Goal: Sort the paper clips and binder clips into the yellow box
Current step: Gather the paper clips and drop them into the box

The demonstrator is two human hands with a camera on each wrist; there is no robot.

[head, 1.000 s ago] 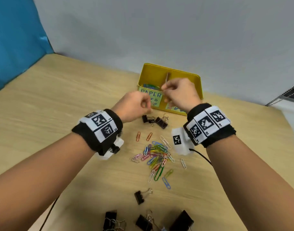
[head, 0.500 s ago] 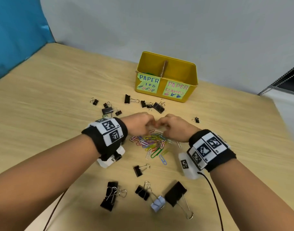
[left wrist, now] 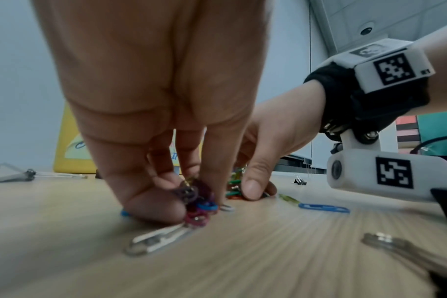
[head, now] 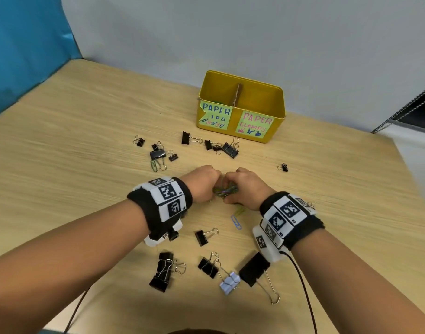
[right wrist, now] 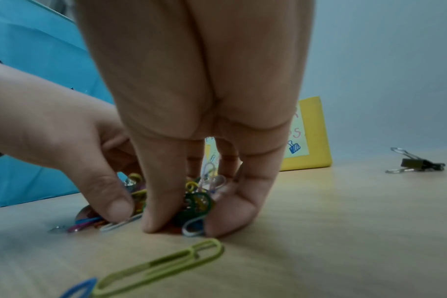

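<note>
- Both hands clamp on one heap: the left hand (head: 202, 186) and right hand (head: 249, 189) meet knuckle to knuckle on the counter (head: 74, 165), fingers curled down around a pile of coloured paper clips (head: 224, 190), each grip closed on its side of the pile.
- The pile sits mid-counter, well short of the yellow box (head: 240, 109) at the far edge, whose two compartments carry paper labels.
- The clips look light, thin, springy and slick; they are likely to tangle and to spill from a loose scoop, so squeezing from both sides and underneath seems soundest.
- Black binder clips (head: 230, 149) lie scattered, stiffer and easily taken by the body.
- A blue paper clip (head: 235, 222) lies outside the grip.
- Hidden: most of the pile under the fingers, its count, and most of the box's contents.
</note>
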